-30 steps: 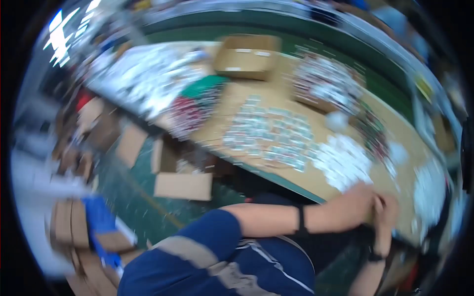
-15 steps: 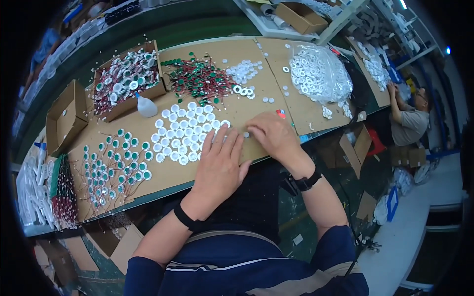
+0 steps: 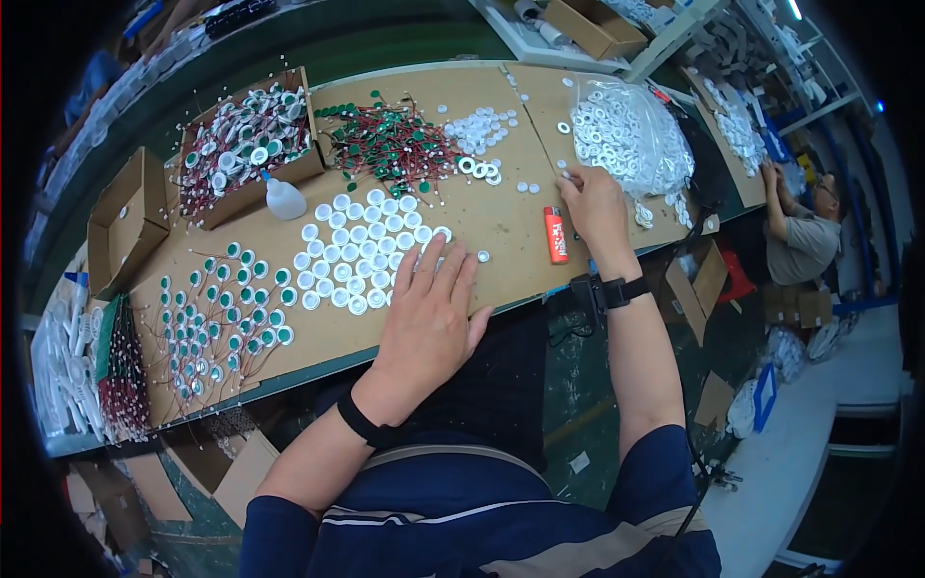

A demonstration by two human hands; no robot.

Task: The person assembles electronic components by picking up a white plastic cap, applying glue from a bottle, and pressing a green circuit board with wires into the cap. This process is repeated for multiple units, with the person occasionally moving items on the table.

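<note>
My left hand (image 3: 429, 313) lies flat, fingers stretched out, over the right edge of a cluster of round white caps (image 3: 356, 252). Some caps are hidden beneath it. Just past its fingertips sits a lone small white piece (image 3: 484, 256). My right hand (image 3: 594, 207) is farther right, thumb and forefinger closed on a small white disc at the board's seam; the fingers mostly cover it. Another white disc (image 3: 562, 164) lies just beyond. Nearer me than that hand lies a red lighter (image 3: 556, 236).
Rows of white caps with green discs and wires (image 3: 231, 308) lie left. Behind are a white squeeze bottle (image 3: 285, 199), a filled cardboard box (image 3: 313, 154), wired green discs (image 3: 390, 144), loose white discs (image 3: 477, 130) and a bag of white rings (image 3: 631, 135). A person (image 3: 809, 231) works far right.
My right hand has moved right and away from me, from beside the left hand to the seam, uncovering the lighter. My left hand stays flat in place.
</note>
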